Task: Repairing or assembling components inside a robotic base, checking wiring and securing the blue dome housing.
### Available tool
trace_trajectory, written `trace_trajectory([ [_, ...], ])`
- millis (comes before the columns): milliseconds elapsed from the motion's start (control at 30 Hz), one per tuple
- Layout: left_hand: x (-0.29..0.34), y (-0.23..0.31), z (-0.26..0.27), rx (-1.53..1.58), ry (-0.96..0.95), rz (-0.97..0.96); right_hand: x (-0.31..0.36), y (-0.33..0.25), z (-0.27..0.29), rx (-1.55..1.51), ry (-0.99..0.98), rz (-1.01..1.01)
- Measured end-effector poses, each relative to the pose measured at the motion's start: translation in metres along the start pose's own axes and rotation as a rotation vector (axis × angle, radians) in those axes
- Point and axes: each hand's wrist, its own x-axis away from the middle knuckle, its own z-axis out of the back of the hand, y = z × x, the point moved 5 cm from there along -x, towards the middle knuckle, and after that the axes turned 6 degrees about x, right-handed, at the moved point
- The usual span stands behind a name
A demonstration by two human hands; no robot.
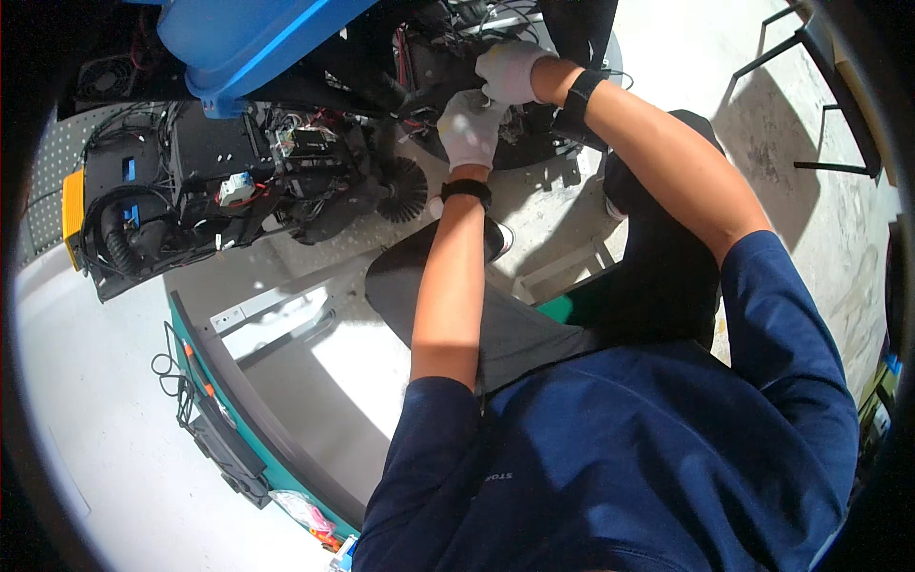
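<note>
Both of my hands wear white gloves and work close together over an opened black machine (310,172) full of wiring. My left hand (470,131) is closed, its fingertips bent down among small parts and cables; whatever they pinch is hidden. Just beyond it and to the right, my right hand (512,72) is closed as well, its fingers curled toward the same spot. What it grips cannot be made out. A round black brush (402,191) sits left of my left wrist. Above the machine, toward the far left, hangs a large blue plastic shell (257,48).
A green-edged table (257,400) stands at the left, with a black device (229,453) and cables along it. A perforated panel (48,205) lies beyond. Black metal legs of a stool or chair (834,105) stand at the far right. My knees flank the work.
</note>
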Motion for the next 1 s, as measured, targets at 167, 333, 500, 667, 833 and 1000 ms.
trace_trajectory([
  [167,-0.004,-0.014,-0.001,-0.031,0.042,-0.166,0.001,-0.012,0.001,-0.017,0.064,0.014],
  [333,-0.002,-0.012,0.002,0.069,-0.013,-0.065,0.012,-0.005,0.008,-0.060,0.117,0.033],
  [500,-0.001,-0.014,0.002,0.189,-0.023,0.012,0.010,-0.009,0.007,-0.059,-0.014,0.090],
  [667,-0.002,-0.005,-0.001,0.074,-0.033,0.027,0.002,-0.003,-0.003,-0.058,0.077,0.078],
  [833,-0.003,-0.011,0.005,-0.032,-0.017,-0.048,0.005,-0.010,0.006,-0.033,0.059,0.025],
  [1000,-0.002,-0.015,0.001,-0.012,0.006,-0.031,0.006,-0.006,0.003,-0.050,-0.032,-0.017],
])
